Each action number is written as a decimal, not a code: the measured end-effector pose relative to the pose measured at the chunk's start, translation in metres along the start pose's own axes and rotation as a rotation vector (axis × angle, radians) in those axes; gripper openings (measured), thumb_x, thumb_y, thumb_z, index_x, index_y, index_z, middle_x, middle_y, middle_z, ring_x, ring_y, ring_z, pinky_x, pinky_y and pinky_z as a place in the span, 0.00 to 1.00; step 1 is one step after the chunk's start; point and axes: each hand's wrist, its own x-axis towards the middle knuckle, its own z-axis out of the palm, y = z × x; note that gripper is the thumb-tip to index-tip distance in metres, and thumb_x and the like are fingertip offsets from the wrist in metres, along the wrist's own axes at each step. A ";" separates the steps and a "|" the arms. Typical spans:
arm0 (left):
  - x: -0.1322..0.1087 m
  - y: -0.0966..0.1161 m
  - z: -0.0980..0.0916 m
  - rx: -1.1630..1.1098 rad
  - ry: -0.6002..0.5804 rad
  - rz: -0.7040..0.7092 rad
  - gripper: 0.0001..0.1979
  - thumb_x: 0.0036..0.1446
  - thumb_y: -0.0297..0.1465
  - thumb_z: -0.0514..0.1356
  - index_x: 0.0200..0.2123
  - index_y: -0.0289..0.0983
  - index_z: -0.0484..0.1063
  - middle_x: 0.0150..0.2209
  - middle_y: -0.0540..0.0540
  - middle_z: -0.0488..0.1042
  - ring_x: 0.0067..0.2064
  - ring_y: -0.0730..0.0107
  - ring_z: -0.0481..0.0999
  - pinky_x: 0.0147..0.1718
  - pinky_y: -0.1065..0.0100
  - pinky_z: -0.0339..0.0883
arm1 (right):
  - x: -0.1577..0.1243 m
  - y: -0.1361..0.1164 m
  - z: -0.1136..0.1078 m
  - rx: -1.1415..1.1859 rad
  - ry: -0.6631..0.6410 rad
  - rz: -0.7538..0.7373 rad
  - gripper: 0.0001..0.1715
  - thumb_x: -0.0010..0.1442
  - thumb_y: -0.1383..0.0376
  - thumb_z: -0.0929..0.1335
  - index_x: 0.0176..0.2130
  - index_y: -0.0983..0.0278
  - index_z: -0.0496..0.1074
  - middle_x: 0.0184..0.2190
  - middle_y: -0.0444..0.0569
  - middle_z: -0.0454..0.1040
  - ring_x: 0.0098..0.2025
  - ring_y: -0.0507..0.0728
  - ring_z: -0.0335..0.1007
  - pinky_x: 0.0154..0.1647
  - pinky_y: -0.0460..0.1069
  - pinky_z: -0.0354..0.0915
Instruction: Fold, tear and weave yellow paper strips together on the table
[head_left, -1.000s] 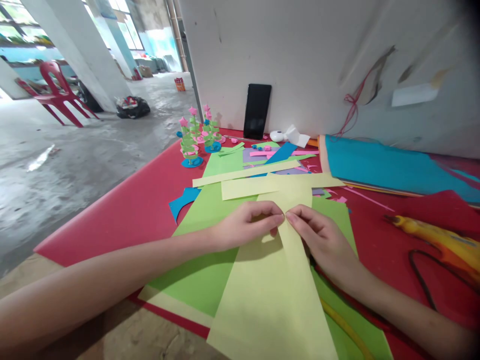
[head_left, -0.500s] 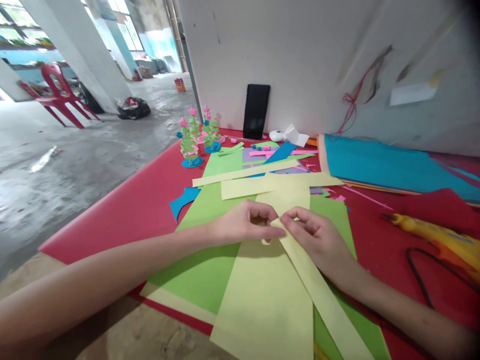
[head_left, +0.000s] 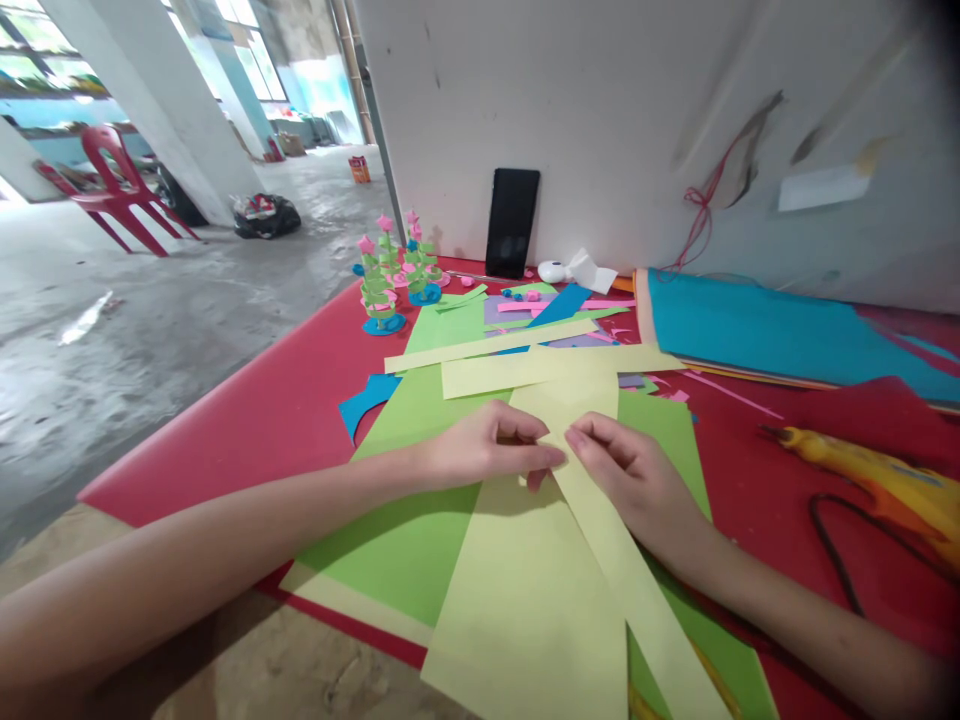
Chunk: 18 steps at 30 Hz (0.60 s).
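Observation:
My left hand point(head_left: 487, 455) and my right hand point(head_left: 637, 480) meet at the centre of the table, both pinching a pale yellow paper sheet point(head_left: 525, 600). A long narrow yellow strip point(head_left: 637, 590) has come away from the sheet's right side and runs from my right fingertips down toward the near edge. The wider part stays under my left fingers. Beneath lies a green sheet point(head_left: 405, 540) on the red table cover point(head_left: 262, 420). Two more yellow strips point(head_left: 525, 365) lie just beyond my hands.
Small green paper trees point(head_left: 386, 280) with pink stars stand at the back left. A black phone point(head_left: 512, 222) leans on the white wall. Blue sheets point(head_left: 772, 330) are stacked at right, a yellow glue gun point(head_left: 877, 480) with its cord beside them. Coloured scraps point(head_left: 555, 305) litter the back.
The strip has parted from the yellow sheet: a second ago it was one piece, now the strip angles off to the right under my right hand.

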 end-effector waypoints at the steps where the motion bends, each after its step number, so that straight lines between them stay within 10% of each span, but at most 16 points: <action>1: 0.000 0.000 0.000 0.018 -0.010 -0.003 0.15 0.52 0.36 0.55 0.21 0.30 0.67 0.19 0.50 0.66 0.19 0.83 0.53 0.16 0.75 0.45 | 0.000 0.000 0.000 0.000 -0.002 0.006 0.16 0.60 0.59 0.58 0.25 0.63 0.61 0.20 0.40 0.58 0.22 0.47 0.50 0.19 0.43 0.48; 18: 0.002 -0.001 0.004 0.040 0.077 -0.015 0.15 0.53 0.35 0.54 0.20 0.31 0.67 0.22 0.48 0.70 0.23 0.79 0.64 0.21 0.75 0.55 | 0.000 0.002 0.000 -0.072 0.119 0.034 0.15 0.60 0.57 0.58 0.26 0.63 0.60 0.19 0.40 0.54 0.21 0.48 0.49 0.18 0.44 0.48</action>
